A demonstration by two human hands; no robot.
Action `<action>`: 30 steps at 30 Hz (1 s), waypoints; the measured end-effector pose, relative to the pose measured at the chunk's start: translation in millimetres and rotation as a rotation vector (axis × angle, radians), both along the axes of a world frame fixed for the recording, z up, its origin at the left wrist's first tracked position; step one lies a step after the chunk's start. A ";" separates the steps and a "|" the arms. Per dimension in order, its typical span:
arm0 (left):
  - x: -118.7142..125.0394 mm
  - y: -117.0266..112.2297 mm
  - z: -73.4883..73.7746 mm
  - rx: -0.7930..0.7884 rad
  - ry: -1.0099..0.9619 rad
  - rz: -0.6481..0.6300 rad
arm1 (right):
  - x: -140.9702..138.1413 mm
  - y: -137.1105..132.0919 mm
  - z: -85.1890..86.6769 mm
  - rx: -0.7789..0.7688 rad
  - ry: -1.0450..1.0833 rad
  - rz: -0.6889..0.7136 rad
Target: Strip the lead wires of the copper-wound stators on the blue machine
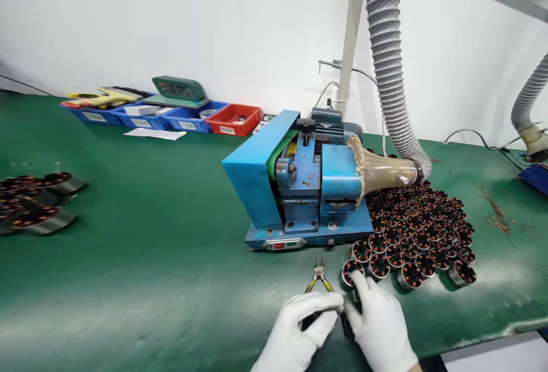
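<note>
My left hand (pixel 302 326), in a white glove, is closed in a pinch above the handles of a pair of cutting pliers (pixel 318 272). The pliers lie with jaws pointing away from me and handles apart; whatever the left fingertips hold is hidden. My right hand (pixel 379 320), also gloved in white, has its index finger over the inner edge of a round motor stator (pixel 346 277) and its thumb low on the near side. This metal ring with copper windings stands at the near left corner of a group of similar stators (pixel 410 275).
A blue belt machine (pixel 299 189) stands behind the pliers, its nozzle joined to a grey hose (pixel 387 47). More stators (pixel 45 221) lie far left. Blue bins (pixel 188 121), a red bin (pixel 235 120) and a digital clock (pixel 180 88) line the wall.
</note>
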State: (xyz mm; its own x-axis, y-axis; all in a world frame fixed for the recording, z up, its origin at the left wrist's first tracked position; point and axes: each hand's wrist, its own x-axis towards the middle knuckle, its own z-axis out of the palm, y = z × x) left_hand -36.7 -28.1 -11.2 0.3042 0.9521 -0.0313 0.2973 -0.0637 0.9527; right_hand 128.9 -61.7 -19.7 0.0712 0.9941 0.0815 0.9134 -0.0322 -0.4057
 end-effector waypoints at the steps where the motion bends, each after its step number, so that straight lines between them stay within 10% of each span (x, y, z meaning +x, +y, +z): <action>1: -3.3 0.4 -0.7 -0.031 -0.059 0.045 | -1.7 5.9 4.6 -0.020 0.012 0.018; 5: -16.3 6.9 7.9 -0.211 -0.410 0.072 | 6.4 21.0 49.6 -0.048 0.197 0.258; 9: -17.1 24.6 51.2 -0.577 -0.708 -0.437 | 18.2 37.0 121.1 -0.141 0.553 0.642; 12: -5.8 43.2 96.4 -0.215 -0.546 -0.368 | 19.4 53.7 152.8 -0.022 0.939 0.466; 15: 7.9 59.6 128.7 0.483 -0.255 -0.163 | 12.5 70.4 157.9 0.247 1.306 0.199; 19: 22.8 71.9 137.5 1.052 -0.141 -0.101 | 0.2 88.6 148.4 0.459 1.382 0.206; 25: 42.1 78.2 124.6 0.431 -0.250 -0.001 | 13.1 110.1 136.3 0.461 1.489 0.198; 30: 34.8 72.7 116.3 0.371 -0.287 0.010 | 35.8 104.8 123.3 0.624 1.719 -0.102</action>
State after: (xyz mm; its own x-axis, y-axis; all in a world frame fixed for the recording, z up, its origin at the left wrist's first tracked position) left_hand -2.0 44.6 105.0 0.2412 0.8861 0.3958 0.0274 -0.4139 0.9099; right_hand 164.8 43.1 103.5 0.5172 0.8377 0.1752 -0.4752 0.4513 -0.7553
